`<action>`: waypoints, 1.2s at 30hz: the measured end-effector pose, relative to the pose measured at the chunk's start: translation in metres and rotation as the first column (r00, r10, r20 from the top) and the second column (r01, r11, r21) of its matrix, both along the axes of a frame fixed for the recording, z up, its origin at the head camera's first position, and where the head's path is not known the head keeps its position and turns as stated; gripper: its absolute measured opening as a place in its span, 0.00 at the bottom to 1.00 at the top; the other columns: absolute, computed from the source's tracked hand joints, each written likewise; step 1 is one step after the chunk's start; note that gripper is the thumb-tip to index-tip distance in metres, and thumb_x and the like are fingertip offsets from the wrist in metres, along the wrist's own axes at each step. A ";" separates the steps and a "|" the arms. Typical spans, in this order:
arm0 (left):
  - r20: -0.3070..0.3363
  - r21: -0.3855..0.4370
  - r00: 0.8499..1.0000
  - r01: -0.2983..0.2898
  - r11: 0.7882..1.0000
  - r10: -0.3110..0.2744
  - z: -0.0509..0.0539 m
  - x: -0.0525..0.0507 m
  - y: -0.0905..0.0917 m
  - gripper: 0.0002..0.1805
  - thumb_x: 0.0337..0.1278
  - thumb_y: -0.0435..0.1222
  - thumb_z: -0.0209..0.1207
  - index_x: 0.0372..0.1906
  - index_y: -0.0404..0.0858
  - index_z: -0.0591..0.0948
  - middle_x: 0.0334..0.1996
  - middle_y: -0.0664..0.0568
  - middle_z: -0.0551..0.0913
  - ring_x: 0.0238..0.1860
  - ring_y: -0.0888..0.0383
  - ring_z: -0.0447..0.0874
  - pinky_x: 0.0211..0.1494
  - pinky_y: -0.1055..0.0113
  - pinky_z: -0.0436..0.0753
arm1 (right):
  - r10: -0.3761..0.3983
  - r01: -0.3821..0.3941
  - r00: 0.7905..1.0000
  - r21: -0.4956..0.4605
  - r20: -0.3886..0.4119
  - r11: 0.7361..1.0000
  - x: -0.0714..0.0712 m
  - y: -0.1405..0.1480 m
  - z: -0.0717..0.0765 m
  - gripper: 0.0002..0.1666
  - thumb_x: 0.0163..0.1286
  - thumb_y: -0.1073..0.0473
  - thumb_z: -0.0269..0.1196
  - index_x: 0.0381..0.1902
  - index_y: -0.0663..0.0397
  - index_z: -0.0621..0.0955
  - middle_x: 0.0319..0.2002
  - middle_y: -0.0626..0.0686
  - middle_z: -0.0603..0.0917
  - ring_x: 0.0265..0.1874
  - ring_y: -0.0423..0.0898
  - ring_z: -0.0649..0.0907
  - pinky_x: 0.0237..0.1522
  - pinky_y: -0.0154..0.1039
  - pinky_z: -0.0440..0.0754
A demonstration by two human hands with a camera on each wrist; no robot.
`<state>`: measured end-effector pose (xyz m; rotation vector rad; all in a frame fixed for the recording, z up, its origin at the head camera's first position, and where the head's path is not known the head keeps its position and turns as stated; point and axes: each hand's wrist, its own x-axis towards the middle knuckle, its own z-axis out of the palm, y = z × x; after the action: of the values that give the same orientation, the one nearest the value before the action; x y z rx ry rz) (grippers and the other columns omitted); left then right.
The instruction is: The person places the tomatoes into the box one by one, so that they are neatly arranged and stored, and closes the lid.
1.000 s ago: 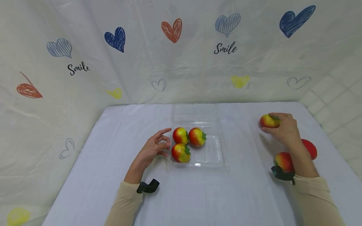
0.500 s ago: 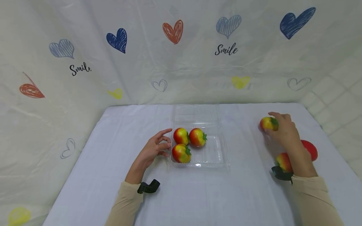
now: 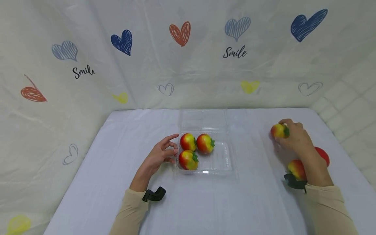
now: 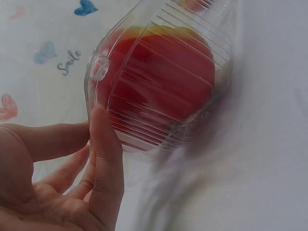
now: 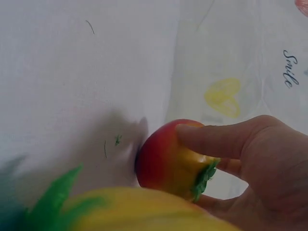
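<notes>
My right hand [image 3: 295,137] grips a red and yellow persimmon [image 3: 277,131] with a green leafy cap at the far right of the table. In the right wrist view, the thumb lies across that fruit's side, and other fingers are partly hidden behind it. My left hand [image 3: 160,152] is at the left side of a clear plastic clamshell box [image 3: 215,163], its extended fingers touching the wall. Inside the box sit three similar fruits: a back-left persimmon [image 3: 187,142], a back-middle persimmon [image 3: 204,143] and a front-left persimmon [image 3: 188,160].
The box's clear lid [image 3: 202,119] lies folded back behind it. Near my right forearm are another persimmon [image 3: 296,169] and a red round thing [image 3: 323,156], both partly covered by the arm. A white cloth covers the table [image 3: 249,195]; a patterned sheet [image 3: 205,71] hangs behind.
The persimmon in my right hand has shifted slightly toward me and turned, so its green cap shows more. My left hand and the box stay in place.
</notes>
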<state>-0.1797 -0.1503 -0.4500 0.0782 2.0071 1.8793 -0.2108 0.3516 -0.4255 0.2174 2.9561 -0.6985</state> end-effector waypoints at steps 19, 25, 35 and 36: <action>0.010 -0.008 1.000 -0.006 1.000 0.006 0.000 0.000 0.000 0.34 0.69 0.32 0.62 0.77 0.51 0.69 0.46 0.51 0.76 0.40 0.56 0.79 0.36 0.68 0.89 | 0.127 -0.137 0.990 -0.201 -0.066 0.970 0.002 -0.024 0.009 0.48 0.72 0.45 0.67 0.81 0.53 0.59 0.75 0.73 0.60 0.67 0.76 0.66 0.63 0.76 0.74; 0.007 -0.005 1.000 -0.006 1.000 0.006 -0.001 0.000 0.000 0.34 0.70 0.33 0.62 0.77 0.51 0.69 0.46 0.51 0.76 0.40 0.56 0.79 0.36 0.68 0.89 | 0.108 -0.117 0.993 -0.293 -0.045 0.949 0.005 -0.034 0.010 0.50 0.71 0.43 0.68 0.82 0.48 0.58 0.78 0.70 0.59 0.69 0.75 0.66 0.61 0.73 0.78; 0.007 -0.009 1.000 -0.009 1.000 0.009 -0.001 -0.001 0.000 0.34 0.69 0.32 0.62 0.77 0.52 0.70 0.45 0.51 0.76 0.40 0.56 0.79 0.36 0.68 0.90 | 0.141 -0.155 0.988 -0.375 -0.066 0.914 0.013 -0.046 0.020 0.51 0.69 0.41 0.70 0.82 0.42 0.58 0.78 0.68 0.60 0.71 0.74 0.67 0.61 0.74 0.78; 0.007 -0.009 1.000 -0.009 1.000 0.009 -0.001 -0.001 0.000 0.34 0.69 0.32 0.62 0.76 0.52 0.70 0.45 0.51 0.76 0.40 0.56 0.79 0.36 0.68 0.90 | 0.150 -0.165 0.986 -0.380 -0.070 0.910 0.013 -0.048 0.022 0.51 0.68 0.41 0.70 0.82 0.41 0.59 0.78 0.67 0.60 0.71 0.74 0.67 0.61 0.73 0.78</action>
<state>-0.1809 -0.1500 -0.4512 0.0598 2.0142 1.8732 -0.1974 0.3037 -0.4038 -0.0681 2.7510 -1.2461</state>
